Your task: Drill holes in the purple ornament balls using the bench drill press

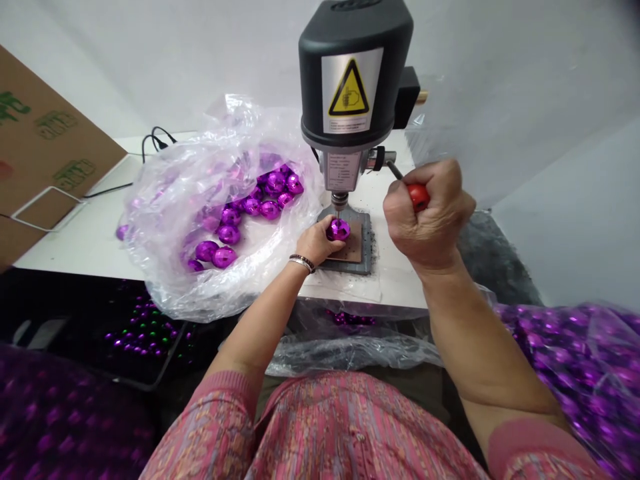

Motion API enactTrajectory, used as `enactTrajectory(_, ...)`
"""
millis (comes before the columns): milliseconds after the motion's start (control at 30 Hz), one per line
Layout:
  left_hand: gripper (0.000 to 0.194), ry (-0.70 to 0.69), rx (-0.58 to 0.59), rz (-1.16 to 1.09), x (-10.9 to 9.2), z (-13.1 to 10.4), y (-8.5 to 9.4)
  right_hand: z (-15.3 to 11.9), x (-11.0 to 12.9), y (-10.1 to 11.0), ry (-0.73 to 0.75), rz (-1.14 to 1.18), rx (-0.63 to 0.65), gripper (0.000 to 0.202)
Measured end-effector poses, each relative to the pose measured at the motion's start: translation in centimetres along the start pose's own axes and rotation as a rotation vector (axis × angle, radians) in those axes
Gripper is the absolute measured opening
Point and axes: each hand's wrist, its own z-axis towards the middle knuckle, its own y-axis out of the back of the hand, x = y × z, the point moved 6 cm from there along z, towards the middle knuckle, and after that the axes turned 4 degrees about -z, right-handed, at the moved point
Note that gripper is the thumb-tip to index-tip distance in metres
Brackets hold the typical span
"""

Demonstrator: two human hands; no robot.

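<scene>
My left hand (320, 243) is closed round the side of a shiny purple mirror-faceted ball (339, 230), which rests on a brown board (354, 248) on the metal base of a drill press (356, 73). Right above the ball is the drill chuck (339, 200), its bit reaching down to the ball's top. Whether the bit has gone into the ball I cannot tell. Raised on the right, my right hand (430, 210) is wrapped round the red knob (418, 198) of the press's feed lever (395, 170).
A clear plastic bag (170, 267) lies open on the white table (60, 250), with several purple balls (229, 233) in it. At the left leans a cardboard box (45, 147). A big bag of purple balls (585, 373) stands at the lower right. Dark shavings litter the press base (369, 263).
</scene>
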Motion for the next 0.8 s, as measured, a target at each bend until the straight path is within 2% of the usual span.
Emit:
enactTrajectory(233,0.064,-0.021,0.02,-0.07,0.3,0.0,0.0,-0.8,-0.3,-0.4,0.011,-0.037,-0.014,0.027)
enactTrajectory(567,0.069,-0.033,0.064,-0.178,0.8,0.1,-0.2,-1.9,-0.7,-0.9,-0.013,-0.027,-0.013,0.025)
enactTrajectory(800,0.071,-0.043,0.057,-0.152,0.9,0.2,-0.1,-2.8,-0.8,-1.0,-0.013,0.001,-0.091,0.021)
